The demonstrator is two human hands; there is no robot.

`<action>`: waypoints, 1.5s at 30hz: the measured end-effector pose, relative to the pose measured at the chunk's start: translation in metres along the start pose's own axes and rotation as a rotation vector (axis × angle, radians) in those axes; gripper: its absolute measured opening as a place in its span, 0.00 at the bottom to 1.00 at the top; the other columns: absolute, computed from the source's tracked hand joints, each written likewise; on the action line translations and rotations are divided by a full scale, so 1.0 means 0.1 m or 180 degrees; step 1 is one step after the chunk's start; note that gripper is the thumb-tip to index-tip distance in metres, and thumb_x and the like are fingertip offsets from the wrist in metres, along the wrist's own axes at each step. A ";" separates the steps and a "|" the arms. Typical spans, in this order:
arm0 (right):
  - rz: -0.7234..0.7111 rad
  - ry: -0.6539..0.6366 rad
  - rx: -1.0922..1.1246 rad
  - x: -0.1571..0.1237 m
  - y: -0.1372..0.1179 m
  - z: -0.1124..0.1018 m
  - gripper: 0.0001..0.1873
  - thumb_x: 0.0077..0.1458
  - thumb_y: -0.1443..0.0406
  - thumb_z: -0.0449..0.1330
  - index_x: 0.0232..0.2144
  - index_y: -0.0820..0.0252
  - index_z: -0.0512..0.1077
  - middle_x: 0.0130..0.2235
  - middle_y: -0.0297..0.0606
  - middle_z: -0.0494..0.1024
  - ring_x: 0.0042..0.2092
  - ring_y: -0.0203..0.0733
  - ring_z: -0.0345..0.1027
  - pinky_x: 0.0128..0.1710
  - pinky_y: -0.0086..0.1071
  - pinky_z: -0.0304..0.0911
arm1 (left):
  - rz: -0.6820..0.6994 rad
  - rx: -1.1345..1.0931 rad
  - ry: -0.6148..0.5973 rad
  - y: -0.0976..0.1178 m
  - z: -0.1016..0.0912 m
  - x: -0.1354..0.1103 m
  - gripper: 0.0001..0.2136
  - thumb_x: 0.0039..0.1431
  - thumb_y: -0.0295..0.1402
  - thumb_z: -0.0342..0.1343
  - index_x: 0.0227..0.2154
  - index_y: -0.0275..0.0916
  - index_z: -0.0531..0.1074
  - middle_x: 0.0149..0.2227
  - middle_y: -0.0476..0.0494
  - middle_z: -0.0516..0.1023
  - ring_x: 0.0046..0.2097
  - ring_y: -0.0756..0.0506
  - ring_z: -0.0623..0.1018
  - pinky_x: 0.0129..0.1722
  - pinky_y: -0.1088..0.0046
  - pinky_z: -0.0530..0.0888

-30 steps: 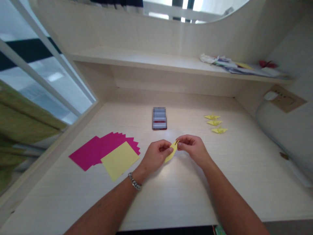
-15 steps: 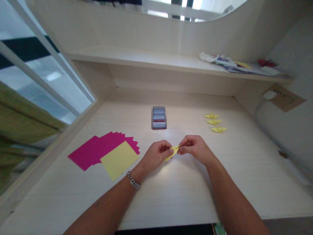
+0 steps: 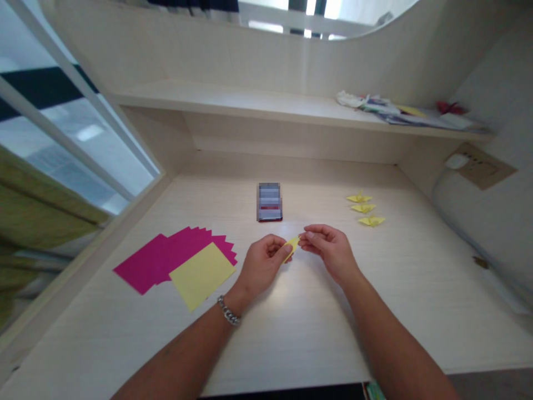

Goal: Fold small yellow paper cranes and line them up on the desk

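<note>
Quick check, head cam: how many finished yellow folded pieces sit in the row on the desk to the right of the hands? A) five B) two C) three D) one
C: three small yellow folded pieces lie in a row on the desk, apart from the right hand, which pinches a fourth yellow piece together with the left hand.

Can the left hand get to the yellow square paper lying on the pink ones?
Probably yes. The left hand pinches a small folded yellow piece with the right hand, but the yellow sheet lies just beside it with only bare desk between.
</note>
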State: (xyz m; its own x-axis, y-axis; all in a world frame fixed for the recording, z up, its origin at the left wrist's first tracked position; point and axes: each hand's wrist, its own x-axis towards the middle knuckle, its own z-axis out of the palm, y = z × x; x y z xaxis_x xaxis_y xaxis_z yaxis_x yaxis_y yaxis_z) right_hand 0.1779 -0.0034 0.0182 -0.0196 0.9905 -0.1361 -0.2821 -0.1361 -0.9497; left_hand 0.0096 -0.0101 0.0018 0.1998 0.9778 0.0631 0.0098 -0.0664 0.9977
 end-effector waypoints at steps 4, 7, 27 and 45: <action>-0.0082 -0.0251 -0.0376 -0.02 0.06 0.08 0.16 0.37 0.59 0.70 0.29 0.62 0.75 0.29 0.40 0.79 0.30 0.40 0.73 0.35 0.37 0.69 | 0.0085 0.0039 0.0170 0.02 0.05 -0.02 0.11 0.54 0.39 0.58 0.30 0.35 0.71 0.27 0.45 0.76 0.30 0.48 0.76 0.31 0.73 0.72; -0.0249 -0.0349 -0.0638 -0.04 0.07 0.10 0.13 0.41 0.58 0.67 0.26 0.63 0.76 0.26 0.39 0.79 0.29 0.39 0.72 0.34 0.35 0.67 | 0.0139 0.0048 0.0223 0.03 0.06 -0.03 0.11 0.54 0.39 0.58 0.29 0.34 0.72 0.27 0.45 0.76 0.29 0.49 0.75 0.31 0.73 0.72; -0.0505 -0.0024 -0.0760 -0.02 0.07 0.11 0.11 0.45 0.59 0.64 0.26 0.62 0.76 0.25 0.37 0.77 0.27 0.37 0.67 0.31 0.33 0.64 | 0.0158 0.0334 0.0456 -0.02 0.09 -0.05 0.09 0.54 0.37 0.59 0.31 0.35 0.74 0.30 0.44 0.78 0.32 0.48 0.76 0.32 0.73 0.72; -0.0411 -0.0412 -0.0593 0.00 0.12 0.10 0.14 0.47 0.56 0.64 0.31 0.62 0.75 0.29 0.37 0.76 0.30 0.38 0.69 0.34 0.34 0.66 | -0.0219 -0.0380 0.0220 0.02 0.09 -0.01 0.09 0.51 0.36 0.61 0.27 0.33 0.74 0.26 0.45 0.78 0.28 0.49 0.75 0.30 0.74 0.71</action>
State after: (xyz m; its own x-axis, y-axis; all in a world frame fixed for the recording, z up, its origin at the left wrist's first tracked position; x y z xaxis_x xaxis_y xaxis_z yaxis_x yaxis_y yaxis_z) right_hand 0.1651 -0.0052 0.0100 -0.1208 0.9926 0.0154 -0.1090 0.0022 -0.9940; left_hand 0.0184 -0.0126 0.0040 0.1346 0.9909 -0.0081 -0.0961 0.0212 0.9951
